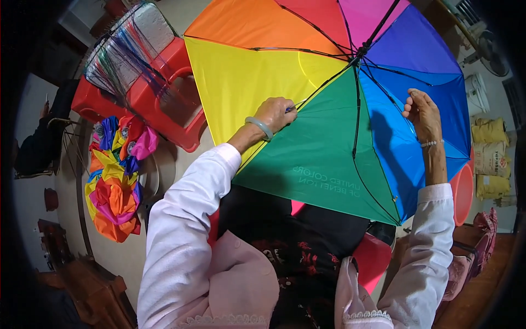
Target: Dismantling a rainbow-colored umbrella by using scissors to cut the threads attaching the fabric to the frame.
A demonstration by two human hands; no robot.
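Note:
An opened rainbow umbrella (318,159) lies before me with its inside showing, its black ribs meeting at a hub (362,52) near the top. My left hand (272,113), a pale bangle at its wrist, is closed around the black rib between the yellow and green panels. A small dark blue bit shows at its fingertips. Over the blue panels I hold up my right hand (425,114), a beaded bracelet on its wrist. Its thumb and fingers are pinched together, and whatever may be between them is too small to make out.
On the left, a red plastic stool (189,104) bears a white foam block (156,30) hung with coloured threads. Below it is a pile of bunched rainbow cloth (118,186). Yellow sacks (489,156), a red basin (463,192) and a fan (493,52) stand on the right.

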